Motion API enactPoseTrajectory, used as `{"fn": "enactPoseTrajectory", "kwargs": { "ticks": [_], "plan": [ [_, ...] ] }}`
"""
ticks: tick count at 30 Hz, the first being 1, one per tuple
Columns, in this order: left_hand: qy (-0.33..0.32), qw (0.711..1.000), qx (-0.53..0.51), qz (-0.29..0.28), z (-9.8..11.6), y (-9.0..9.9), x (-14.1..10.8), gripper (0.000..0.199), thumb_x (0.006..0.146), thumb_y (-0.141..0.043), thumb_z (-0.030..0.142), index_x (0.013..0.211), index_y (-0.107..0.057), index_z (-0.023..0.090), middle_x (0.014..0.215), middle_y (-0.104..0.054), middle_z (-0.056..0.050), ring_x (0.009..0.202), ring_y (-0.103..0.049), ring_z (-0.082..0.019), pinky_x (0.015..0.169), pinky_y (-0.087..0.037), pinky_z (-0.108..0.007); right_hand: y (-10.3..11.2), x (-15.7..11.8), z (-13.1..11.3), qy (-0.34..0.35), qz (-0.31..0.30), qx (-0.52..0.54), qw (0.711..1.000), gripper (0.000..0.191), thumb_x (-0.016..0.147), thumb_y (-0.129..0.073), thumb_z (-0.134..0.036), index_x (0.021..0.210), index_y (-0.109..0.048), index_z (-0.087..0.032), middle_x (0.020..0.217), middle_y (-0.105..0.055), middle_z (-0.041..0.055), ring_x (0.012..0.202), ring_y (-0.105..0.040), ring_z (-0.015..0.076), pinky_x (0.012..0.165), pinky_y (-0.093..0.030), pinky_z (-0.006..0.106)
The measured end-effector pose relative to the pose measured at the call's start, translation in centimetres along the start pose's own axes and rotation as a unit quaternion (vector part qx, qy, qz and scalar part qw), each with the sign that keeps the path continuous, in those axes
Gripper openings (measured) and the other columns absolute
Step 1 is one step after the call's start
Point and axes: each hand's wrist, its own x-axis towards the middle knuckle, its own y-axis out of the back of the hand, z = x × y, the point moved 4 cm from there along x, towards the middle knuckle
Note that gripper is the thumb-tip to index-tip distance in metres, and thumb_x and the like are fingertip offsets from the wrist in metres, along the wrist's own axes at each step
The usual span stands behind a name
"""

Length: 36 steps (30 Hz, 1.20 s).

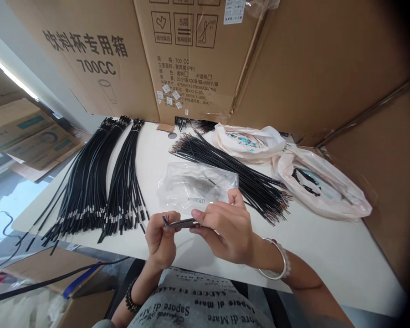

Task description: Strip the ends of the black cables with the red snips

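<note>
My left hand (161, 240) and my right hand (226, 228) meet near the table's front edge, both pinching one short dark cable piece (181, 223) held level between them. Coloured wire ends show at its left tip by my left thumb. Just behind my hands lies a clear plastic bag (194, 186) with small parts inside. A loose fan of black cables (235, 175) with bare ends spreads to the right of it. Two bundles of black cables (92, 182) with pale markers lie on the left of the white table (328, 255).
Two pinkish plastic bags (323, 187) lie at the right rear. Tall printed cardboard boxes (177, 54) wall in the back and right side. More cartons and a dark cord (37, 284) sit on the floor at left.
</note>
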Motion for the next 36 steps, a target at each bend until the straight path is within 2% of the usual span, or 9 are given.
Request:
{"fn": "enactPoseTrajectory", "kwargs": {
  "ticks": [5, 8, 14, 19, 28, 36],
  "plan": [
    [0.020, 1.000, 0.017, 0.015, 0.0, 0.1, -0.4, 0.013, 0.097, -0.049, 0.023, 0.099, -0.061, 0.025, 0.065, -0.047, 0.006, 0.050, -0.038, -0.008, 0.048, -0.037, -0.021, 0.5, 0.1, -0.7, 0.026, 0.028, -0.091, 0.995, 0.011, 0.097, -0.050, -0.018, 0.090, -0.058, -0.016, 0.059, -0.058, -0.0076, 0.051, -0.041, 0.0086, 0.067, -0.023, 0.032],
    [0.027, 0.999, 0.035, 0.025, 0.0, 0.2, -0.6, 0.013, 0.098, -0.050, 0.024, 0.100, -0.062, 0.026, 0.067, -0.049, 0.006, 0.050, -0.038, -0.007, 0.049, -0.037, -0.021, 0.8, 0.1, -0.8, 0.034, 0.027, -0.111, 0.993, 0.012, 0.096, -0.053, -0.018, 0.087, -0.061, -0.016, 0.058, -0.057, -0.0073, 0.051, -0.040, 0.0080, 0.067, -0.023, 0.032],
    [0.034, 0.999, 0.026, 0.017, -0.1, 0.3, -0.8, 0.012, 0.097, -0.050, 0.023, 0.099, -0.061, 0.025, 0.067, -0.051, 0.005, 0.053, -0.042, -0.008, 0.051, -0.040, -0.022, 1.0, 0.0, -0.6, 0.029, 0.017, -0.095, 0.995, 0.017, 0.099, -0.050, -0.023, 0.087, -0.060, -0.015, 0.058, -0.056, -0.0072, 0.051, -0.039, 0.0076, 0.065, -0.022, 0.033],
    [0.060, 0.997, 0.027, 0.033, -0.4, 0.5, -0.7, 0.009, 0.096, -0.052, 0.026, 0.093, -0.061, 0.025, 0.068, -0.052, 0.005, 0.052, -0.043, -0.009, 0.052, -0.042, -0.022, 1.1, 0.0, -0.6, 0.024, 0.027, -0.092, 0.995, 0.017, 0.100, -0.049, -0.024, 0.090, -0.059, -0.015, 0.060, -0.061, -0.0067, 0.050, -0.042, 0.0076, 0.066, -0.025, 0.033],
    [0.059, 0.997, 0.051, 0.024, -0.3, 0.5, -0.8, 0.011, 0.097, -0.051, 0.028, 0.093, -0.061, 0.025, 0.065, -0.051, 0.005, 0.052, -0.043, -0.008, 0.052, -0.039, -0.022, 0.7, 0.2, -0.5, 0.021, 0.014, -0.092, 0.995, 0.019, 0.097, -0.053, -0.021, 0.080, -0.059, -0.016, 0.057, -0.057, -0.0069, 0.050, -0.039, 0.0079, 0.064, -0.023, 0.033],
    [0.056, 0.997, 0.059, 0.013, -0.7, 0.9, -0.8, 0.011, 0.096, -0.053, 0.026, 0.101, -0.063, 0.027, 0.066, -0.054, 0.006, 0.051, -0.042, -0.008, 0.050, -0.038, -0.021, 0.4, 0.2, -0.1, 0.007, 0.005, -0.082, 0.997, 0.010, 0.095, -0.055, -0.019, 0.086, -0.059, -0.017, 0.058, -0.056, -0.0075, 0.051, -0.040, 0.0082, 0.066, -0.021, 0.031]
  ]
}}
